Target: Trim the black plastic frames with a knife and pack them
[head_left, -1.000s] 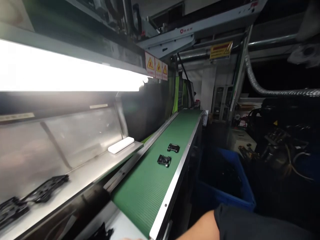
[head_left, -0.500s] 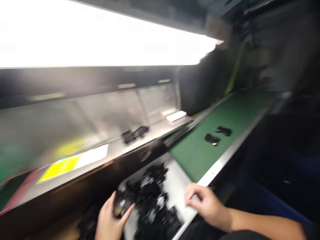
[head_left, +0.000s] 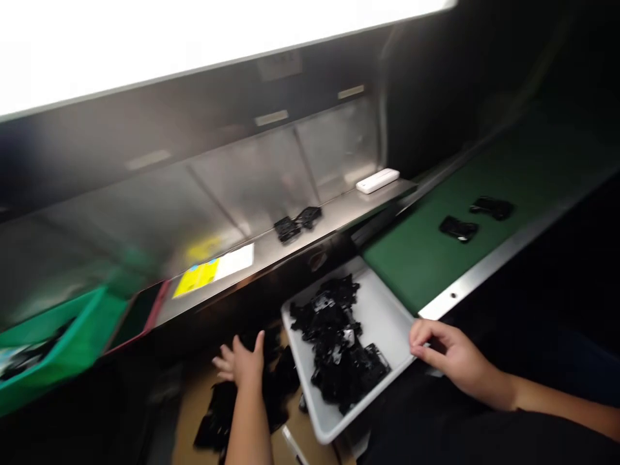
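Left hand (head_left: 242,365): empty, fingers spread, above loose black parts (head_left: 217,413) on cardboard (head_left: 191,400) at 11 o'clock. Right hand (head_left: 453,355): fingers (head_left: 429,330) curled at the rim of a grey plastic tray (head_left: 382,316), pinch uncertain. Heap of black moulded parts (head_left: 339,342) in that tray, 12 o'clock. Green conveyor belt (head_left: 411,265), 1 o'clock.

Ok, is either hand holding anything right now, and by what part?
Left hand, fingers spread, holds nothing. Right hand touches the rim of the grey plastic tray; grip unclear.

Glaring strip light (head_left: 145,45), brushed steel panel (head_left: 252,187), narrow steel shelf (head_left: 334,226), green conveyor belt (head_left: 416,258), green plastic bin (head_left: 62,336)
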`<action>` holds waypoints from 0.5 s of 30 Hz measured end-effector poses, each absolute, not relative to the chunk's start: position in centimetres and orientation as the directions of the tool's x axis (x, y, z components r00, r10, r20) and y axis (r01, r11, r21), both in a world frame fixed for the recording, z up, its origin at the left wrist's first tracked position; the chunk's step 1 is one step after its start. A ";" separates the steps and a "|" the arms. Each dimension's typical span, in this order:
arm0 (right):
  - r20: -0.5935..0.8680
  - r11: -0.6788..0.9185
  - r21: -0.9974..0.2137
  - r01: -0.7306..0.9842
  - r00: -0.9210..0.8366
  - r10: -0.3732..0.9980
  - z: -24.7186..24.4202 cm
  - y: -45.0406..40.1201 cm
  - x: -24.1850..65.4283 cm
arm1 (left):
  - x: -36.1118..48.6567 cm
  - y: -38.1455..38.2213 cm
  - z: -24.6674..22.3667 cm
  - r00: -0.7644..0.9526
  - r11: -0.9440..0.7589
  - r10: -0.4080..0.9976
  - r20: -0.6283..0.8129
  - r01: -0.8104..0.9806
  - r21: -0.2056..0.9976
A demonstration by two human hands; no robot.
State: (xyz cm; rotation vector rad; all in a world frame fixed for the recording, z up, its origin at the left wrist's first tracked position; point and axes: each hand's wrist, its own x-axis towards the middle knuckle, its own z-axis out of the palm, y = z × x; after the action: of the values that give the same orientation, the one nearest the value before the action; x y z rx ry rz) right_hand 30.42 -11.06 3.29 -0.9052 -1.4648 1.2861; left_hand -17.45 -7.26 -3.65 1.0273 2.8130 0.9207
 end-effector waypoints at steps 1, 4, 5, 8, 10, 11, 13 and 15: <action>0.194 0.182 -0.981 -0.070 -0.247 0.949 3.2 -10.9 30.6 | -15.6 -6.2 -3.5 -0.749 0.547 0.618 0.239 0.628 0.553; 0.195 0.176 -0.978 -0.108 -0.207 0.959 3.2 -10.4 31.2 | -7.9 -1.8 -2.9 -0.562 0.253 0.726 0.398 0.755 0.605; 0.194 0.172 -0.978 -0.122 -0.203 0.960 3.4 -10.2 31.5 | -4.7 -0.1 -2.8 -0.474 0.134 0.763 0.440 0.781 0.610; 0.213 0.180 -0.970 -0.161 -0.215 0.953 4.2 -9.7 32.9 | 5.5 4.6 -2.0 -0.174 -0.209 0.838 0.517 0.772 0.600; 0.236 0.203 -0.964 -0.173 -0.202 0.951 4.6 -9.4 34.5 | 11.9 7.2 -1.3 0.016 -0.383 0.847 0.532 0.713 0.587; 0.246 0.216 -0.961 -0.173 -0.180 0.952 4.7 -9.3 35.6 | 14.9 8.3 -0.8 0.098 -0.446 0.842 0.530 0.680 0.582; 0.262 0.241 -0.955 -0.171 -0.112 0.958 4.8 -9.0 37.9 | 20.5 10.3 0.2 0.224 -0.525 0.829 0.512 0.626 0.576; 0.277 0.268 -0.950 -0.161 -0.039 0.960 4.7 -8.8 40.7 | 25.5 12.0 1.3 0.296 -0.550 0.826 0.479 0.607 0.574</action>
State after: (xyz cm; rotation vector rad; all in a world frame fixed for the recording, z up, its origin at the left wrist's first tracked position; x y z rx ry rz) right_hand 40.70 -8.75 4.67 -0.8641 -1.2573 1.1155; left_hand 25.49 11.99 1.28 2.2852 1.3043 1.1080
